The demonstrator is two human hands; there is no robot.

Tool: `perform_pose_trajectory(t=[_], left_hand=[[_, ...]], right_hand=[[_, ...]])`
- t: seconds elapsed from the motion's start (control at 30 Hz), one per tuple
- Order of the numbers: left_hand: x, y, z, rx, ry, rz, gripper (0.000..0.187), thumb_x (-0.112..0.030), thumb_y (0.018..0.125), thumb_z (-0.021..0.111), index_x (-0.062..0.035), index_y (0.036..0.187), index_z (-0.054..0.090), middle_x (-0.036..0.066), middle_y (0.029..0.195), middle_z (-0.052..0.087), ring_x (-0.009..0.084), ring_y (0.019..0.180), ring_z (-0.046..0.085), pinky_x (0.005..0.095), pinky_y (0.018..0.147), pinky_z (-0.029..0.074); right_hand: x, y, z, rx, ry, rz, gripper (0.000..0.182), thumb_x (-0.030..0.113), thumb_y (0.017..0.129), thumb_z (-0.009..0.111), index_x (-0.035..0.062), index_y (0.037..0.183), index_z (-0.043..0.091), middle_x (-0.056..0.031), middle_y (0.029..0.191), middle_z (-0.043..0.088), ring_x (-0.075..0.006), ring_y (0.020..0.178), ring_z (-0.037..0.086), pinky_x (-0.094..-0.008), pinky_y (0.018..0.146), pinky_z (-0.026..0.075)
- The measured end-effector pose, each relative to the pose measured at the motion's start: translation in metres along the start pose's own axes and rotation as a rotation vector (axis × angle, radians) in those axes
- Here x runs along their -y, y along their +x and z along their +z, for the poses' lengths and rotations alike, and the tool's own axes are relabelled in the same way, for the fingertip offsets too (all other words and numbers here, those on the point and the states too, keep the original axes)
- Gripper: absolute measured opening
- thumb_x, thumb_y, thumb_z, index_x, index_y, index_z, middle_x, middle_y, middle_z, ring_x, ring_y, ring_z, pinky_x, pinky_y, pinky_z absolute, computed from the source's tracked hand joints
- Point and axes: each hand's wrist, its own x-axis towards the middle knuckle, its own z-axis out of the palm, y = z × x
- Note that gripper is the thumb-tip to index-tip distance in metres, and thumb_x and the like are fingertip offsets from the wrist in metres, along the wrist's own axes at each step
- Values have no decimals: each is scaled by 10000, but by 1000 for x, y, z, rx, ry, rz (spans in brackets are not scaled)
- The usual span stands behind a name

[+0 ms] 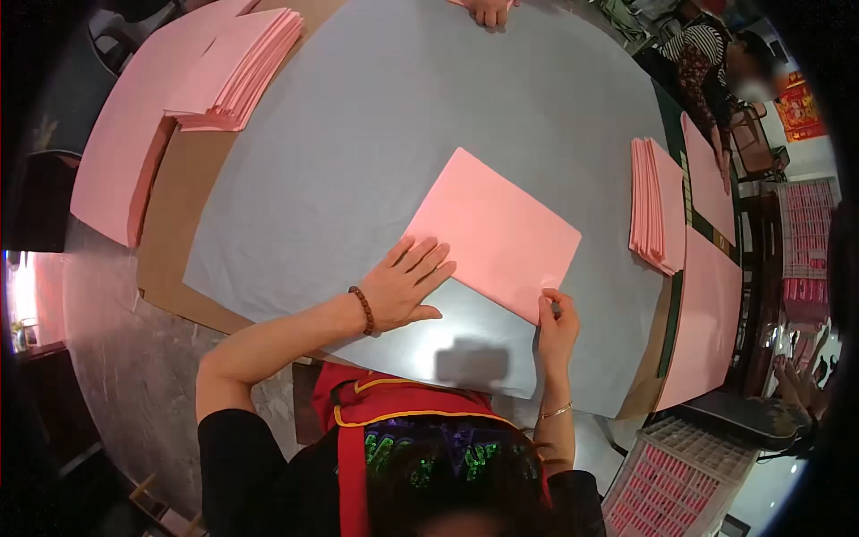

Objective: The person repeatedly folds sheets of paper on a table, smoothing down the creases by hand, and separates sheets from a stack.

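A flat pink folded sheet (492,224) lies at an angle on the grey table covering (331,161) in front of me. My left hand (407,285) rests palm down with fingers spread, its fingertips over the sheet's left corner. At the near right corner, my right hand (558,324) pinches the sheet's edge between thumb and fingers. A small shiny, clear-looking patch shows just above those fingertips.
On the left stand a pile of folded pink sheets (237,72) and a larger pink stack (116,152). Another folded pile (655,206) sits at the right edge. Across the table is another person's hand (488,12); a person (707,63) leans in at upper right. White crates (680,474) stand lower right.
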Motion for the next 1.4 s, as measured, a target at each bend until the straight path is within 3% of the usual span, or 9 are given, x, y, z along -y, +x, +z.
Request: perform_pose_trajectory(t=[0.23, 0.43, 0.6, 0.7, 0.83, 0.9, 1.1, 1.27, 1.4], left_hand=[[-1, 2, -3, 40, -22, 10, 728, -466, 818, 579, -64, 1381, 351, 176, 1432, 320, 346, 1342, 259, 484, 1107, 162], [-4, 7, -7, 40, 42, 1, 593, -426, 819, 587, -219, 1354, 436, 172, 1438, 316, 328, 1343, 267, 469, 1100, 180], [-4, 9, -5, 48, 70, 15, 562, -439, 838, 555, -248, 1352, 434, 163, 1429, 325, 328, 1331, 279, 490, 1088, 194], [-5, 8, -4, 110, 65, -13, 552, -466, 858, 518, -249, 1359, 438, 165, 1458, 289, 337, 1347, 253, 495, 1100, 160], [-2, 6, 1, 98, 76, -17, 538, -446, 855, 517, -235, 1345, 443, 139, 1442, 316, 322, 1348, 254, 498, 1096, 175], [-1, 6, 1, 117, 71, -16, 520, -428, 862, 510, -228, 1338, 451, 126, 1449, 311, 320, 1354, 247, 498, 1100, 168], [-1, 6, 3, 143, 72, -50, 499, -296, 838, 517, -206, 1327, 476, 117, 1463, 305, 313, 1364, 237, 483, 1109, 160], [-6, 9, -1, 84, 65, -49, 515, -419, 857, 536, -280, 1346, 457, 125, 1455, 313, 313, 1357, 249, 480, 1103, 172], [-5, 7, 3, 76, 87, -33, 534, -476, 854, 530, -309, 1354, 441, 127, 1452, 316, 313, 1352, 256, 486, 1098, 174]], right_hand=[[-6, 2, -3, -6, -76, -62, 146, 111, 869, 601, 3, 962, 636, 4, 794, 538, -59, 602, 429, -221, 552, 370], [-2, 1, -5, -24, -180, -146, 141, 102, 839, 610, 13, 945, 637, -65, 856, 539, -135, 638, 477, -273, 583, 405], [4, -1, -6, -19, -160, -108, 112, 121, 843, 605, 43, 920, 629, -76, 895, 554, -188, 648, 513, -300, 607, 434], [16, -2, 11, -213, -482, -518, 69, 133, 797, 644, 72, 829, 636, -93, 944, 588, -281, 807, 587, -379, 672, 472], [58, -13, 70, 74, -313, -895, 322, 186, 753, 667, 110, 1058, 596, -107, 1094, 574, -305, 1089, 516, -484, 920, 386], [69, -26, 100, 403, -293, -778, 546, 319, 790, 626, 104, 1267, 473, -143, 1341, 417, -337, 1256, 373, -529, 1024, 282], [57, -40, 111, 278, -309, -716, 640, 404, 823, 592, 90, 1349, 404, -236, 1409, 298, -435, 1310, 253, -558, 1071, 186], [30, -47, 81, 192, -473, -572, 707, 433, 840, 590, 16, 1366, 368, -257, 1428, 279, -462, 1328, 216, -573, 1069, 180], [1, -64, 31, 149, -713, -333, 761, 461, 860, 555, -55, 1371, 326, -259, 1459, 237, -405, 1370, 187, -577, 1087, 98]])
